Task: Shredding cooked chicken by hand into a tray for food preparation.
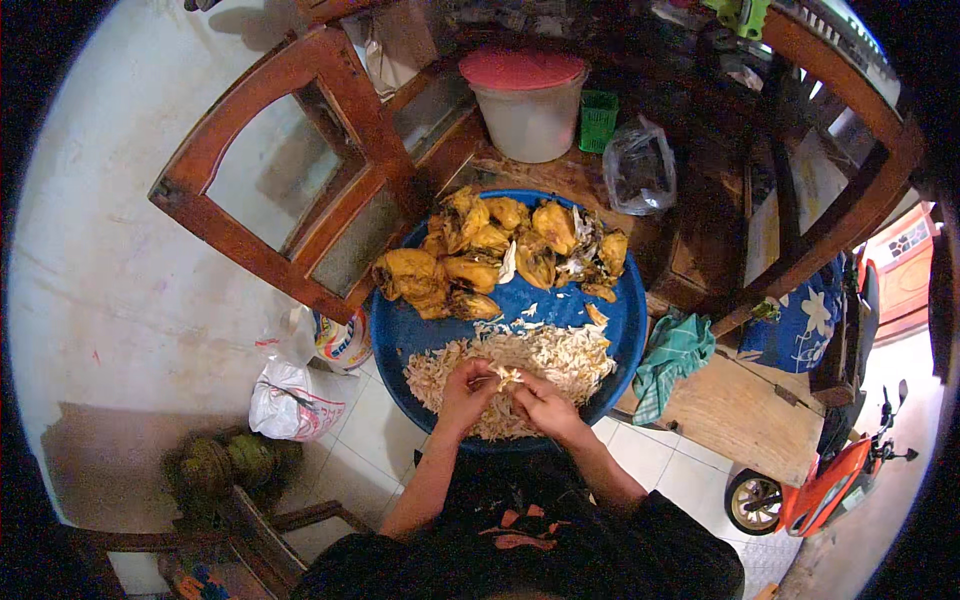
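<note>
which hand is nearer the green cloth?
Right. The right hand is over the shredded meat on the near side of the blue tray, closer to the green cloth; the left hand is farther left.

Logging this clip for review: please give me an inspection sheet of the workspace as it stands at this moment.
Surface: round blue plastic tray resting on wooden furniture.
Job's things: yellow-brown cooked chicken pieces at the far side; pale shredded meat pile near.
Clutter: white tub with red lid, clear plastic bag, green cloth, white bag.
Hands: left hand and right hand pinch a small meat piece between them.
Cables: nothing seen.
Surroundings: wooden chair, tiled floor, orange scooter.
</note>
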`<state>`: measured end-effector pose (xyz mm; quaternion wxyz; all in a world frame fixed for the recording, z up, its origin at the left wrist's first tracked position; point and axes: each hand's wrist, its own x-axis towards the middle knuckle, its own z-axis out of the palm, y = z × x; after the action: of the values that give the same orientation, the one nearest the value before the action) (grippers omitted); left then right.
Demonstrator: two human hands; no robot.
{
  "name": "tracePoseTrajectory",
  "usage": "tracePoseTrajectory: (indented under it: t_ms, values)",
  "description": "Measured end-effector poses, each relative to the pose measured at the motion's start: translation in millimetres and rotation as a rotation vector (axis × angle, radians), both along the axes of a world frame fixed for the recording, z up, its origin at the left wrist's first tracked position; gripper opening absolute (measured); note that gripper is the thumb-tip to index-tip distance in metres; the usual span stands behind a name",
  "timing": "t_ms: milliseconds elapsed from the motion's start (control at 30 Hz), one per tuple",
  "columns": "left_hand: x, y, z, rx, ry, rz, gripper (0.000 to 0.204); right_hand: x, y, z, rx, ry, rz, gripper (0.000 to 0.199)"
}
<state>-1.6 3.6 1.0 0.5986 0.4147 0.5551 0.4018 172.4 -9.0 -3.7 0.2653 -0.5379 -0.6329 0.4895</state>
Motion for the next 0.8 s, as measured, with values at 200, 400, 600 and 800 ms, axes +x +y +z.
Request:
tracePoseTrajectory:
  t_ms: [200,400,600,800]
  values:
    - [2.6,-2.7,-4.0,0.092,-0.037,0.08,0.02,-1.7,-0.2,23.7,0.088,0.031,0.096,0.035]
    - [13.0,-0.3,13.8,0.095,-0.13,0.153,0.014,-5.5,0.2,24.2,0.178,0.039,-0.085,0.034]
    - [10.7,2.9,6.0,-0.009,-0.35,0.251,0.011,-8.1,2.3,13.3,0.157,0.032,-0.257,0.034]
    - [-1.4,-1.2,9.5,-0.063,-0.314,0.174,0.012,8.5,0.5,48.5,-0.074,0.002,0.081,0.036]
